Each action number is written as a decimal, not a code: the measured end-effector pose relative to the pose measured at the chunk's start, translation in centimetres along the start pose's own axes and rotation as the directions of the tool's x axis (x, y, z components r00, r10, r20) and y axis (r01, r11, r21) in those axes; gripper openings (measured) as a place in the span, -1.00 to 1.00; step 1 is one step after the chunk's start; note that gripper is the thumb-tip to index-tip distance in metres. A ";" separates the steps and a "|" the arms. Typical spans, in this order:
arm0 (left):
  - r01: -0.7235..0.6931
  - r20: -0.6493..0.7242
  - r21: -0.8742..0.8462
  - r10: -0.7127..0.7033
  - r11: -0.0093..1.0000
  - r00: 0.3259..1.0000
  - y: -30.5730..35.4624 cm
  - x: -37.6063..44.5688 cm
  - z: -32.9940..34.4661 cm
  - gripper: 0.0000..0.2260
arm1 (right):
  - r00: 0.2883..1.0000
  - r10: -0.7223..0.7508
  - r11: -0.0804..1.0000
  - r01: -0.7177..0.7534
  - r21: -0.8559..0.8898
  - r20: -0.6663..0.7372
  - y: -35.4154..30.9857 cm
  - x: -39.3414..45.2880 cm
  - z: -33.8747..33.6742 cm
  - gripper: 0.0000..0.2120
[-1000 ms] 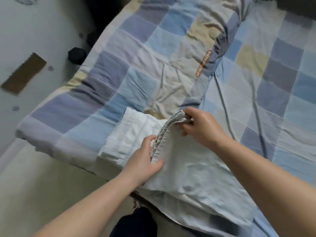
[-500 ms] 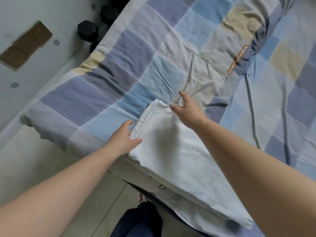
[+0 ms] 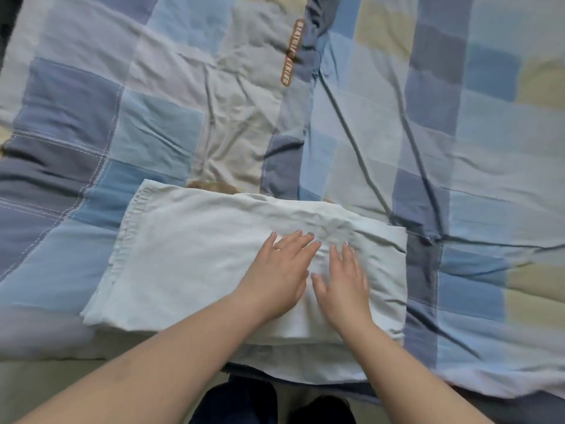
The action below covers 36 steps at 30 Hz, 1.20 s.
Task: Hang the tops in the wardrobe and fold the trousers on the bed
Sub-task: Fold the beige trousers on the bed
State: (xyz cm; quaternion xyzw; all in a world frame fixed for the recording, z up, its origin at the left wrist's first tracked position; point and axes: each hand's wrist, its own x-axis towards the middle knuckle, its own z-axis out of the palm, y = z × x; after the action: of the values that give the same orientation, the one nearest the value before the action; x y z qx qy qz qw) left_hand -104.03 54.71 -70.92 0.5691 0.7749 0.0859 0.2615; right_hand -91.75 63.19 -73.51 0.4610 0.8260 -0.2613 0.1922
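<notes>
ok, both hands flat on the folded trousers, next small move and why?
Probably sweep the right hand toward the creased far right corner of the trousers, while the left hand pins them; wrinkles bunch there, the left half lies smooth.

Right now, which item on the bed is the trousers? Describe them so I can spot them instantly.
Start from the patchwork quilt of blue, grey and cream squares covering the bed. At its near edge lies a folded rectangle, the trousers, with the left hand and right hand flat on top. They are the only plain, pale, unpatterned cloth there, with a stitched hem at their left end.
</notes>
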 end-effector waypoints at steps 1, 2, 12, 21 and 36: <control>-0.011 0.061 0.077 0.006 0.997 0.998 0.1 1.3 1.2 -0.47 | 0.998 -0.056 0.998 0.056 -0.041 -0.011 0.6 0.6 0.4 -0.36; -0.020 0.111 0.147 0.004 0.989 0.994 0.0 2.2 2.3 -0.45 | 0.995 -0.103 0.992 0.102 -0.074 -0.011 1.2 1.3 0.8 -0.37; -0.356 0.040 0.147 0.354 0.923 0.934 1.2 3.4 6.2 -0.64 | 0.962 0.135 0.961 -0.068 0.269 -0.239 12.9 8.6 -4.1 -0.67; -0.519 0.285 -0.012 0.500 0.855 0.818 11.3 5.1 12.4 -0.88 | 1.000 -0.030 0.999 0.030 0.039 -0.005 17.3 12.2 -7.8 -0.90; -0.637 0.409 0.125 0.546 0.761 0.731 14.8 6.0 14.2 -0.85 | 0.981 -0.133 0.986 0.116 -0.124 -0.141 19.6 14.1 -8.2 -0.86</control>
State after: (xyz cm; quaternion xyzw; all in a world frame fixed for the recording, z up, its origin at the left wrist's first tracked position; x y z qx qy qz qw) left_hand -85.74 62.94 -78.43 0.8221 0.4962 -0.0377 0.2767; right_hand -82.55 86.10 -79.93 0.4148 0.8789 -0.1895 0.1396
